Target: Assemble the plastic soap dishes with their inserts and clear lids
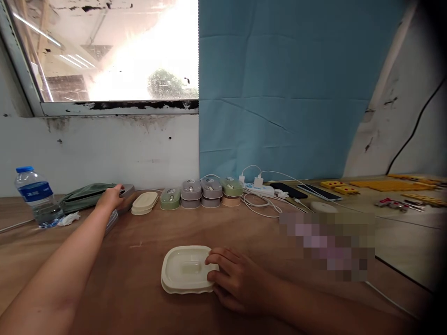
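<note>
On the brown table in front of me lies a cream, rounded rectangular shallow tray (pixel 186 269), its recessed side up. My right hand (pixel 237 279) grips its right edge, the fingertips over the rim and the thumb side low. Farther off at the left, my left hand (pixel 111 197) is closed on a grey container part (pixel 128 191) at the back of the table; its fingers are partly hidden. Beneath that wrist shows a stack of grey pieces (pixel 111 221). Just right of it stands a stack of cream pieces (pixel 145 202).
Several small lidded lunch boxes (pixel 191 190) in green, grey and peach line the back. A water bottle (pixel 37 197) and green pouch (pixel 82 196) stand at left. A power strip (pixel 260 188), white cables, phones (pixel 319 192) and yellow parts (pixel 335 186) lie at right.
</note>
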The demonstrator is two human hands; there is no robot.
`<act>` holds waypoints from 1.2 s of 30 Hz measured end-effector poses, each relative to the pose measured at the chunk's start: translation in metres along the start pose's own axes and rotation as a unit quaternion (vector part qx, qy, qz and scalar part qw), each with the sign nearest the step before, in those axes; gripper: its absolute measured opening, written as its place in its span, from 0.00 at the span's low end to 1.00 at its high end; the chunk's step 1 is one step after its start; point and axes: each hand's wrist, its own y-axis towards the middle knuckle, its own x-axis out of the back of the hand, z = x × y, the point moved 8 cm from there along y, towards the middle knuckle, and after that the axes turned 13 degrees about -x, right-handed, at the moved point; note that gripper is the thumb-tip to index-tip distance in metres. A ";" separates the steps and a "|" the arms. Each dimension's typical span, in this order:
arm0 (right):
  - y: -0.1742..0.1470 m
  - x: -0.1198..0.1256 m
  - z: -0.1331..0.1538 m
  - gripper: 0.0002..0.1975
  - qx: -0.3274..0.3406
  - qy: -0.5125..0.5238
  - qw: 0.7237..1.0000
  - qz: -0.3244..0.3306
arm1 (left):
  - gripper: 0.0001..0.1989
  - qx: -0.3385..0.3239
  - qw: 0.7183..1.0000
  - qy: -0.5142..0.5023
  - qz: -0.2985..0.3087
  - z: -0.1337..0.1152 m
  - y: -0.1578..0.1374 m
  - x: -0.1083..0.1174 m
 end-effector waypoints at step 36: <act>0.004 -0.006 -0.024 0.27 -0.115 0.113 0.979 0.126 | 0.13 -0.281 0.930 -0.234 -0.024 -0.161 -0.144 0.051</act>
